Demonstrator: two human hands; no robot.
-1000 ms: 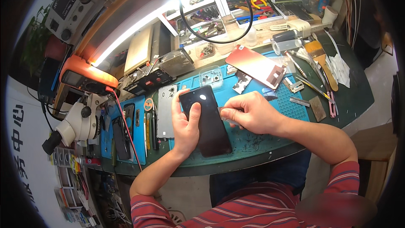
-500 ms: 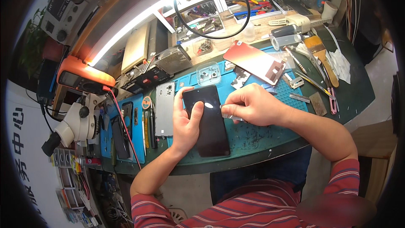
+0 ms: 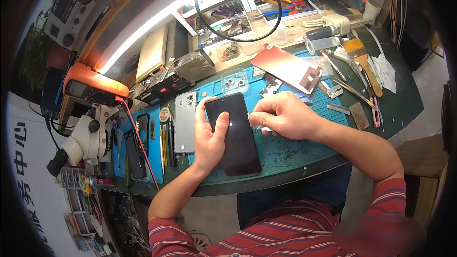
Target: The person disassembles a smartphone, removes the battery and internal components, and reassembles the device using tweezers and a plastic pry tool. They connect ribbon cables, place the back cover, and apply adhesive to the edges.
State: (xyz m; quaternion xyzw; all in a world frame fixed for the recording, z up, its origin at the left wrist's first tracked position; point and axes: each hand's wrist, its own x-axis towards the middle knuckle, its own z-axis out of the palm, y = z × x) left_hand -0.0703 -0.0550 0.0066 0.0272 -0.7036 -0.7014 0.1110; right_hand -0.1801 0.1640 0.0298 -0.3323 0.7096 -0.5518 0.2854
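My left hand (image 3: 209, 133) grips a black smartphone (image 3: 238, 145) by its left side, with the thumb lying across the dark screen and the fingers behind it. The phone is held above the blue work mat (image 3: 290, 157). Close to the phone's right edge, my right hand (image 3: 283, 116) is closed in a pinch on a small, thin, pale piece (image 3: 259, 126). Its kind cannot be made out, and whether it touches the phone's edge is unclear. Left of my left hand lies a grey phone frame (image 3: 184, 123).
A shiny reddish phone back panel (image 3: 288, 69) and a clear box of small parts (image 3: 234, 82) lie beyond my hands. An orange multimeter (image 3: 95, 84) and a white microscope (image 3: 85, 138) stand at left. Brushes (image 3: 364, 64) and tweezers lie at right. A black cable loop hangs overhead.
The phone has tilted slightly, and the bright reflection on its screen has nearly gone. My right hand has shifted a little up, and more of the pale piece shows.
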